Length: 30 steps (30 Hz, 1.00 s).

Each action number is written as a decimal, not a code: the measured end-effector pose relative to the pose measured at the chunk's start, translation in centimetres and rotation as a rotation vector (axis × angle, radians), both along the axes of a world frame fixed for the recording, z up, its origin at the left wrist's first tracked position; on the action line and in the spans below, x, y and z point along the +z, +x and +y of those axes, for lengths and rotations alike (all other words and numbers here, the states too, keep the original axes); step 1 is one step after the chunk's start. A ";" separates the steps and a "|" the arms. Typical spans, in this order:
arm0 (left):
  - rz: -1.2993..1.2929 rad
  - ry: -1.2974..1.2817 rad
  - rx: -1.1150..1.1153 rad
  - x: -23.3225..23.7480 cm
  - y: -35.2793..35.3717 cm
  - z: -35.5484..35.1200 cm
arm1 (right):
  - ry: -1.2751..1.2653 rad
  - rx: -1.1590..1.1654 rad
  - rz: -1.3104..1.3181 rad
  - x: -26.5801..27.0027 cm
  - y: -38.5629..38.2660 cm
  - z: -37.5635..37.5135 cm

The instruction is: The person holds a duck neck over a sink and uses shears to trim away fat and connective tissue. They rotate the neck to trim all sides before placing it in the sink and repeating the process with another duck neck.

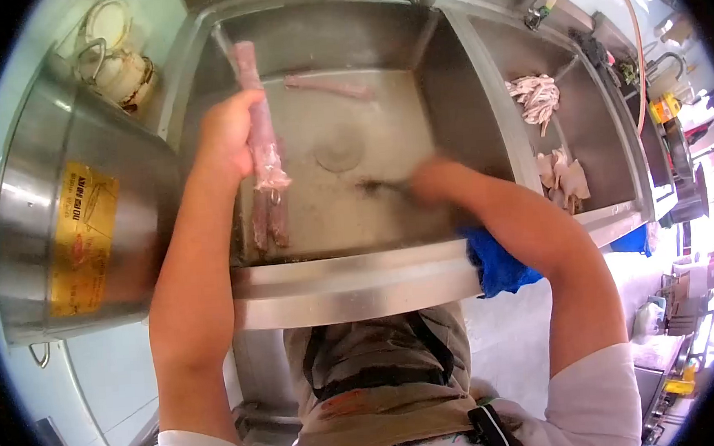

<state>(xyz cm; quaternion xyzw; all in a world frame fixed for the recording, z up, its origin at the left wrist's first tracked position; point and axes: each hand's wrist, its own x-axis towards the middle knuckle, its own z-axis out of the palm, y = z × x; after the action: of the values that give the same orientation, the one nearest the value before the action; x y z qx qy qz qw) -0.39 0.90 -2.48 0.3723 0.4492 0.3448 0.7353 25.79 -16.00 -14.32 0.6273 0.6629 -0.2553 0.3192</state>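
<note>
My left hand (227, 137) is wrapped round a long pinkish meat piece (262, 131), held upright above the left side of a steel sink basin (464, 110). Below its frayed lower end lie more meat pieces (277, 224) in the basin. Another long piece (331, 86) rests near the basin's back. My right hand (436, 179), blurred by motion, is closed round the handle of a dark, thin tool (383, 185) over the basin's right half. The tool's tip is too blurred to make out.
A second basin (600, 118) at the right holds a pale stringy pile (537, 99) and flat pale pieces (563, 176). A blue cloth (500, 263) hangs over the front edge. A large metal container (86, 199) with a yellow label stands at the left.
</note>
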 end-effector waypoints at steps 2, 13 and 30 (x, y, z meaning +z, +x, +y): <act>-0.076 0.085 -0.041 0.1 0.2 0.1 | -0.015 -0.005 0.057 2.1 -0.8 0.5; -0.260 0.033 0.020 2.8 0.0 -1.0 | 0.896 -0.315 0.689 10.7 -3.5 -0.3; -0.076 0.024 0.031 4.1 0.3 -2.9 | 1.120 0.148 0.266 8.5 -6.4 -0.4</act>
<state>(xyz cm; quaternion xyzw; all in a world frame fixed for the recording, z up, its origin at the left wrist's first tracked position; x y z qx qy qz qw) -0.11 -1.96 1.63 0.3604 0.4225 0.3754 0.7421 19.37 -16.42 -5.85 0.6151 0.7734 0.0808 -0.1306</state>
